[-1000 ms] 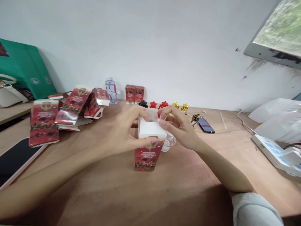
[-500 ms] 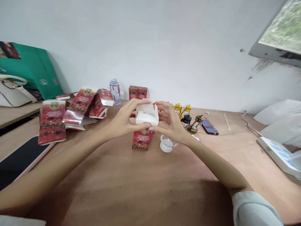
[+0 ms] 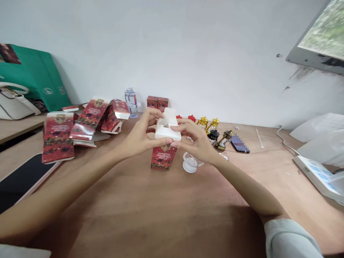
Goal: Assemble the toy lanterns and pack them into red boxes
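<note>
A red printed gift box (image 3: pixel 162 159) stands upright in front of me, its white inner flaps at the top partly folded in and one flap standing up at the back. My left hand (image 3: pixel 146 134) closes round its upper left side, thumb along the front edge. On the other side my right hand (image 3: pixel 193 139) grips the top, with fingers on a side flap and thumb at the front edge. Beside the box, below my right hand, lies a white-based clear lantern (image 3: pixel 190 164), partly hidden by that hand.
Behind my right hand stand several small lanterns, including gold (image 3: pixel 214 124) and black (image 3: pixel 213 136) ones, by a phone (image 3: pixel 239 143). Flattened red boxes (image 3: pixel 58 138) pile up at left near a tablet (image 3: pixel 24 179). A water bottle (image 3: pixel 130 102) and two red boxes (image 3: pixel 152 101) stand by the wall.
The side flaps of the box have been pressed inward. My right fingers have moved left over the opening, and the back flap now shows upright.
</note>
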A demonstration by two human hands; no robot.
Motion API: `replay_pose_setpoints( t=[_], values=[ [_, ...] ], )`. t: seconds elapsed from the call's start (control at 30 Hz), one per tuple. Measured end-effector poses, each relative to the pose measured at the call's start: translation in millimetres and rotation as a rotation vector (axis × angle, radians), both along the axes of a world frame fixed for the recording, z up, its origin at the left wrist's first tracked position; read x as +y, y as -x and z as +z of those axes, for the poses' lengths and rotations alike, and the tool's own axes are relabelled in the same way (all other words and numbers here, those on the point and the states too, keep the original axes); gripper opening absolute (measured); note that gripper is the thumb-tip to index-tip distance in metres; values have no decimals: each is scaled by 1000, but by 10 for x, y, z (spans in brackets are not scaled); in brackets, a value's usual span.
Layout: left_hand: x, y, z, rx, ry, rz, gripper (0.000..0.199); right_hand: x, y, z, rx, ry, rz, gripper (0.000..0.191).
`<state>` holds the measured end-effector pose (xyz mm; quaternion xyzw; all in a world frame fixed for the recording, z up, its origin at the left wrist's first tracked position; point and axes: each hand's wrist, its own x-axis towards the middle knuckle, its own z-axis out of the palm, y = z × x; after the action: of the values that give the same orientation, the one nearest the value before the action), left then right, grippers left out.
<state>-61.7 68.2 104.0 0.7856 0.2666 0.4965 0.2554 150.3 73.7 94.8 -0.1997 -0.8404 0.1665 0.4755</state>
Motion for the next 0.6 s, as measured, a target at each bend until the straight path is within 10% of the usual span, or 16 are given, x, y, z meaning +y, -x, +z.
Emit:
replay_pose_setpoints(
  t=[0.27, 0.6],
  values=[
    [71, -198, -366, -366, -131, -11, 51, -32, -6, 24, 98, 101, -28, 30],
    [102, -125, -351, -194, -40, -21, 46, 0, -41, 16, 58, 111, -17, 29]
  ],
)
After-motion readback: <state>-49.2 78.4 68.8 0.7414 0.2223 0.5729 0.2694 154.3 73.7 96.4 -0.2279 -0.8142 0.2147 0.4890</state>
